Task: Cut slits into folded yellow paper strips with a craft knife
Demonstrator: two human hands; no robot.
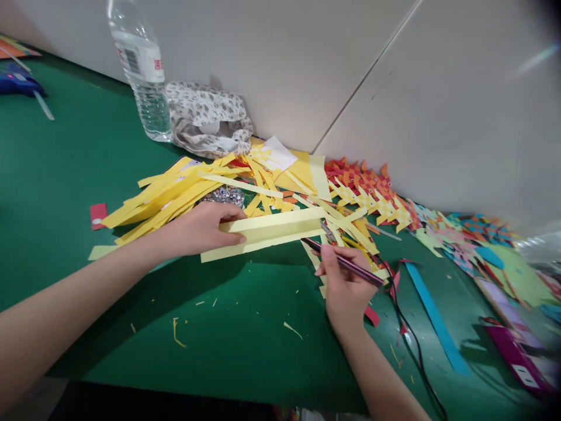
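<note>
My left hand (219,228) pinches the left part of a folded pale yellow paper strip (280,228), thumb and fingers on either side of it. The strip is held above the green table. A slim dark pen (357,269) is gripped in my right hand (348,286), its tip beside the strip's lower right edge. Just past that tip, a small metal piece (328,231) shows by the strip's end; whether my right hand touches it I cannot tell. Behind my left hand lies a pile of yellow paper strips (162,202), with a heap of small shiny beads (225,196) partly hidden.
A water bottle (144,88) and a floral cloth pouch (208,117) stand against the wall. Woven paper fish (362,181) lie behind. At right are a blue strip (436,316), a black cable (409,333) and a purple box (517,356). A blue glue gun (20,82) lies far left.
</note>
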